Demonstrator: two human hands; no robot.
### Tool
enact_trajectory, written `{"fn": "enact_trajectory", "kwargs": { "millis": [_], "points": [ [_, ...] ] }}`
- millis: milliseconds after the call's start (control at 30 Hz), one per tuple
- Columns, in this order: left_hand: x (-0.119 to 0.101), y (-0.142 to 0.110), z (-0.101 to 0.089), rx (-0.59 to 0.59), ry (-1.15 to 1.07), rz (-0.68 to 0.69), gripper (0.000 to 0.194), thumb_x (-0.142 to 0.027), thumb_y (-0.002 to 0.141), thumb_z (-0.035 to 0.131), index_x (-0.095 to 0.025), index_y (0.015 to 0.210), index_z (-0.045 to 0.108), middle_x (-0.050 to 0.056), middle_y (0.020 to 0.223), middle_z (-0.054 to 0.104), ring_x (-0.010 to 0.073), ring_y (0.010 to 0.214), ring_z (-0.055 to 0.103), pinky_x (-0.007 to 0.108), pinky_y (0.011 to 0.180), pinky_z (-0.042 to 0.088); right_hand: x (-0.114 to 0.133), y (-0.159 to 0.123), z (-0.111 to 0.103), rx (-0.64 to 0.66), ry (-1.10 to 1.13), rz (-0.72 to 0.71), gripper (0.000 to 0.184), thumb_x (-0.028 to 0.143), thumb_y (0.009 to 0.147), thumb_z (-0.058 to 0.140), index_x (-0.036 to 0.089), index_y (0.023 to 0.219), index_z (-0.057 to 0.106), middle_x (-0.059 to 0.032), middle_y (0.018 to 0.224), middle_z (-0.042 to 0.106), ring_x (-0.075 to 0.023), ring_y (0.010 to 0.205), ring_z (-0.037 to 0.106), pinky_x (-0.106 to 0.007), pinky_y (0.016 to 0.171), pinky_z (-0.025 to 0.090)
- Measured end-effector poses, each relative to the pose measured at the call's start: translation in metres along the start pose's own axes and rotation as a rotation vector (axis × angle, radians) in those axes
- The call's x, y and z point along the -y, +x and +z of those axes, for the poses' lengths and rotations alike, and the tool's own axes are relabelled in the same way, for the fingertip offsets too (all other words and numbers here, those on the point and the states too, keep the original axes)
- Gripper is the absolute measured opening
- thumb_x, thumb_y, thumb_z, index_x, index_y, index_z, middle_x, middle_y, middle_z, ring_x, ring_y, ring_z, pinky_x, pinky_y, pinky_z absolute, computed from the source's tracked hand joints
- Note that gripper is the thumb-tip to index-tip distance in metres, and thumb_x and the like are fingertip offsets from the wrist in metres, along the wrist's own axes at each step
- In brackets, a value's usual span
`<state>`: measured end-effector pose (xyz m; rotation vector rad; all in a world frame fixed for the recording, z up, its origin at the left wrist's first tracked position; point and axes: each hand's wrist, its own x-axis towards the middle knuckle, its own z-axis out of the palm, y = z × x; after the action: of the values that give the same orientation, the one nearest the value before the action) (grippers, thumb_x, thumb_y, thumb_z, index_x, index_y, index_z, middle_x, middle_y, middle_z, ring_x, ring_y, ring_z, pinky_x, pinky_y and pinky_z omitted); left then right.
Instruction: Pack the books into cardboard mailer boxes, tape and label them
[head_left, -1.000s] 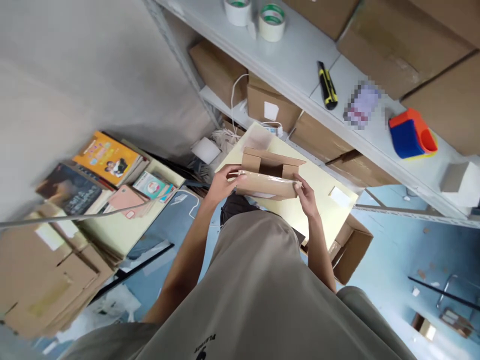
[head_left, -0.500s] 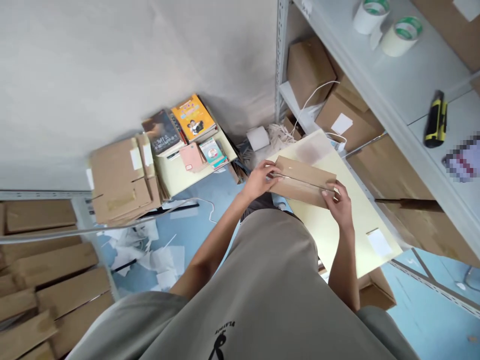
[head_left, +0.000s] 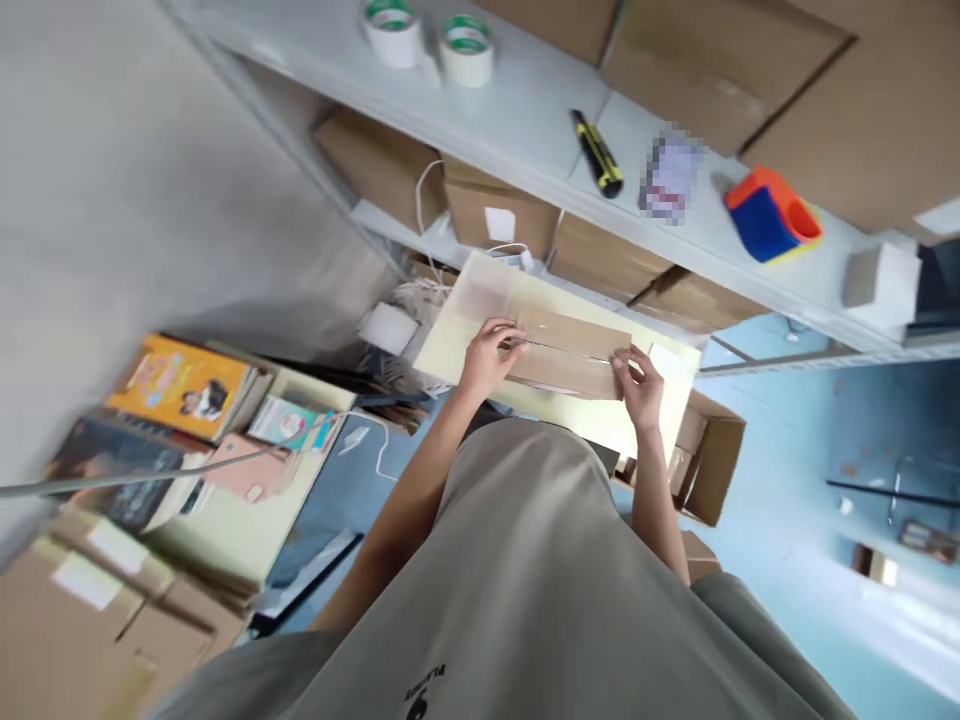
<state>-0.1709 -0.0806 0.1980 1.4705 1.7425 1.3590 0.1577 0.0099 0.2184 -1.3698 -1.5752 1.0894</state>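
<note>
A small, long cardboard box (head_left: 574, 352) lies across the pale yellow table (head_left: 667, 400) in front of me, its two top flaps meeting along a narrow seam. My left hand (head_left: 491, 352) pinches the box's left end near that seam, thumb and fingers closed on the cardboard. At the opposite end, my right hand (head_left: 639, 385) grips the edge in the same way. The undersides of the box and some fingertips are hidden.
On the shelf (head_left: 525, 120) above the table sit tape rolls (head_left: 466, 50), a black-and-yellow utility knife (head_left: 597, 153) and an orange-and-blue holder (head_left: 774, 215). Books (head_left: 184, 385) are stacked at the left. An open carton (head_left: 709, 460) stands right of the table.
The view has swung to the right, so more of the shelf and floor there shows. Both hands keep hold of the box, which now lies more level in view.
</note>
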Motion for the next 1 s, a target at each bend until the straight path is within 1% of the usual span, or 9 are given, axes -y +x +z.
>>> {"fn": "enact_trajectory", "kwargs": {
  "millis": [133, 233, 433, 567, 600, 700, 800, 900, 1000],
  "points": [
    [0.007, 0.020, 0.027, 0.075, -0.041, 0.025, 0.013, -0.025, 0.105, 0.083, -0.023, 0.118, 0.086, 0.009, 0.135, 0.074, 0.0203, 0.111, 0.082, 0.034, 0.096, 0.075, -0.009, -0.006, -0.016, -0.062, -0.018, -0.013, 0.058, 0.082, 0.099, 0.080, 0.026, 0.114, 0.085, -0.0172, 0.137, 0.085, -0.0377, 0.161, 0.063, -0.058, 0.121, 0.065],
    [0.016, 0.029, 0.041, 0.119, -0.041, -0.014, 0.012, -0.027, 0.104, 0.084, -0.022, 0.114, 0.086, 0.010, 0.132, 0.075, 0.0195, 0.104, 0.082, 0.035, 0.095, 0.076, -0.021, -0.006, -0.016, -0.082, -0.004, 0.006, 0.061, 0.085, 0.098, 0.078, 0.025, 0.111, 0.085, -0.0186, 0.134, 0.086, -0.0384, 0.160, 0.064, -0.060, 0.124, 0.063],
    [0.035, 0.039, 0.050, 0.136, -0.028, -0.087, 0.013, -0.032, 0.101, 0.086, -0.023, 0.109, 0.088, 0.010, 0.126, 0.077, 0.0202, 0.100, 0.082, 0.034, 0.086, 0.075, -0.048, 0.004, 0.000, -0.068, 0.050, 0.122, 0.070, 0.089, 0.092, 0.077, 0.023, 0.113, 0.086, -0.0187, 0.135, 0.087, -0.0390, 0.144, 0.076, -0.058, 0.122, 0.064],
    [0.040, 0.045, 0.054, 0.104, -0.012, -0.131, 0.018, -0.041, 0.103, 0.084, -0.024, 0.105, 0.090, 0.010, 0.123, 0.079, 0.0217, 0.099, 0.083, 0.036, 0.088, 0.075, -0.053, 0.011, 0.007, -0.078, 0.057, 0.230, 0.077, 0.091, 0.087, 0.077, 0.020, 0.113, 0.087, -0.0208, 0.136, 0.088, -0.0412, 0.125, 0.084, -0.060, 0.114, 0.068],
    [0.039, 0.047, 0.056, 0.096, -0.018, -0.132, 0.019, -0.042, 0.103, 0.083, -0.024, 0.105, 0.090, 0.010, 0.123, 0.080, 0.0225, 0.101, 0.084, 0.037, 0.088, 0.076, -0.052, 0.011, 0.006, -0.094, 0.064, 0.238, 0.076, 0.090, 0.086, 0.078, 0.020, 0.113, 0.088, -0.0210, 0.136, 0.088, -0.0421, 0.128, 0.084, -0.060, 0.115, 0.068],
    [0.033, 0.048, 0.059, 0.089, -0.044, -0.096, 0.022, -0.045, 0.105, 0.081, -0.025, 0.108, 0.091, 0.011, 0.124, 0.080, 0.0244, 0.105, 0.084, 0.038, 0.089, 0.076, -0.047, 0.008, 0.002, -0.147, 0.078, 0.202, 0.068, 0.083, 0.090, 0.080, 0.021, 0.116, 0.088, -0.0199, 0.139, 0.087, -0.0425, 0.148, 0.076, -0.059, 0.124, 0.063],
    [0.026, 0.048, 0.059, 0.085, -0.057, -0.040, 0.024, -0.047, 0.107, 0.080, -0.027, 0.112, 0.091, 0.011, 0.127, 0.080, 0.0252, 0.110, 0.084, 0.038, 0.093, 0.076, -0.041, 0.004, -0.003, -0.194, 0.047, 0.153, 0.061, 0.079, 0.098, 0.076, 0.023, 0.118, 0.087, -0.0202, 0.141, 0.086, -0.0410, 0.160, 0.067, -0.057, 0.122, 0.065],
    [0.024, 0.048, 0.061, 0.070, -0.045, -0.034, 0.026, -0.050, 0.108, 0.079, -0.026, 0.113, 0.090, 0.011, 0.128, 0.080, 0.0254, 0.113, 0.083, 0.038, 0.094, 0.075, -0.039, 0.006, -0.005, -0.199, 0.012, 0.117, 0.060, 0.079, 0.101, 0.073, 0.024, 0.120, 0.087, -0.0214, 0.146, 0.085, -0.0408, 0.164, 0.063, -0.055, 0.115, 0.069],
    [0.029, 0.050, 0.065, 0.066, -0.044, -0.070, 0.031, -0.053, 0.108, 0.077, -0.025, 0.111, 0.090, 0.012, 0.127, 0.080, 0.0253, 0.112, 0.083, 0.038, 0.094, 0.075, -0.044, 0.014, -0.002, -0.176, 0.007, 0.130, 0.064, 0.083, 0.099, 0.072, 0.023, 0.119, 0.087, -0.0207, 0.146, 0.085, -0.0411, 0.157, 0.070, -0.056, 0.117, 0.068]
  ]
}}
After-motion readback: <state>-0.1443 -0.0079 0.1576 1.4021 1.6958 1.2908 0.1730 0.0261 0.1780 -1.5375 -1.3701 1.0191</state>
